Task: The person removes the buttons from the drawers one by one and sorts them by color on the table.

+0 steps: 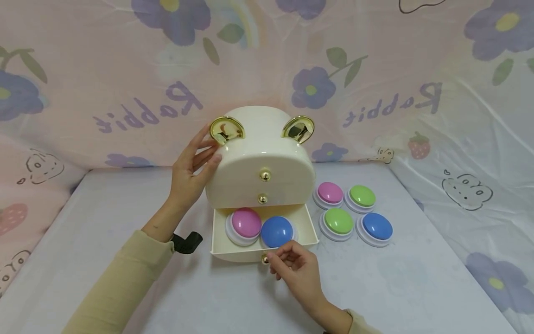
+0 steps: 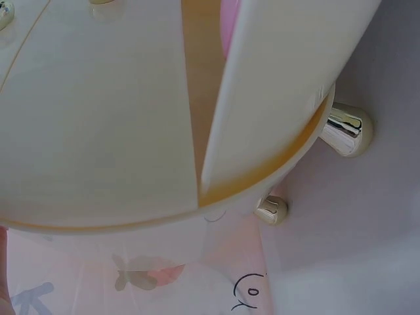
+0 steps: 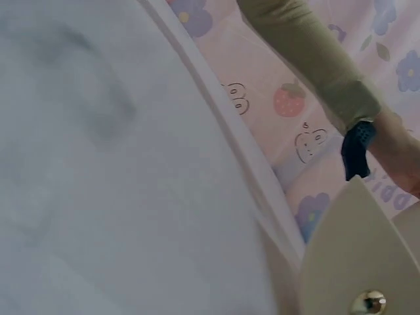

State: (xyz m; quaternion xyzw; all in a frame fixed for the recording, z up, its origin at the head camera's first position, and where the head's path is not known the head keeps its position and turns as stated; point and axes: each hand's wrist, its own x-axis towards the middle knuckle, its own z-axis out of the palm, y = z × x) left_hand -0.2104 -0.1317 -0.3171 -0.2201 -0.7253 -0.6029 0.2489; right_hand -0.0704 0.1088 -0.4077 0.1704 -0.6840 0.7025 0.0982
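A cream rounded drawer cabinet (image 1: 260, 181) with gold ears stands on the table, its bottom drawer (image 1: 309, 225) pulled out. Inside that drawer are a pink-topped round button (image 1: 246, 222) and a blue-topped one (image 1: 277, 232). My left hand (image 1: 189, 174) rests against the cabinet's left side below the ear, fingers spread and thumb near the front edge. My right hand (image 1: 298, 271), loosely curled, has its thumb beside the drawer's gold knob (image 1: 264, 259). The right wrist view shows a gold knob (image 3: 369, 303) with no finger around it.
To the cabinet's right lie a pink button (image 1: 330, 192), two green buttons (image 1: 362, 195) and a blue button (image 1: 377, 227) on the white table (image 1: 417, 287). A patterned cloth (image 1: 258, 69) hangs behind. Gold feet (image 2: 348, 130) support the cabinet.
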